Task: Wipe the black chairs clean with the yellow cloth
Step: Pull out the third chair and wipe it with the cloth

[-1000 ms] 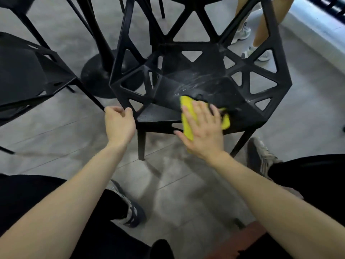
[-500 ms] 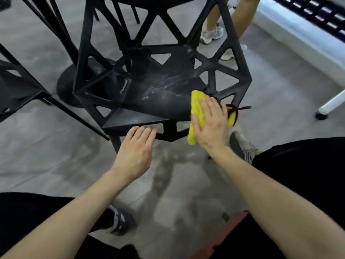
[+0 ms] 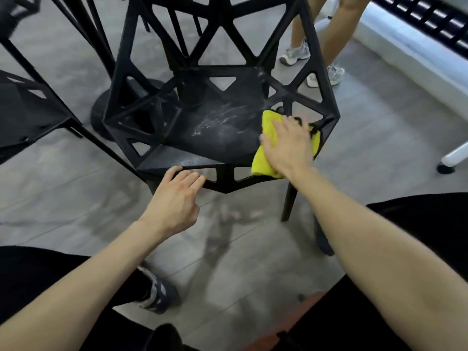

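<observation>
A black chair (image 3: 217,138) with triangular cut-outs stands in front of me, its seat streaked with pale wet smears. My right hand (image 3: 287,145) lies flat on the yellow cloth (image 3: 268,127) and presses it against the seat's front right part, next to the chair's right side. The cloth's lower corner hangs over the seat's front edge. My left hand (image 3: 174,198) rests on the seat's front edge, fingers hooked over the rim near its left corner.
A second black chair (image 3: 27,117) stands at the left. A round black table base (image 3: 101,117) sits behind the chair. Another person's legs and pale shoes (image 3: 296,54) are at the upper right, beside a white ledge (image 3: 410,59). A white leg with a black foot (image 3: 447,165) is at the right.
My right hand slid the cloth from the seat's front middle to its right side. My left hand left the chair's left corner and settled on the front rim.
</observation>
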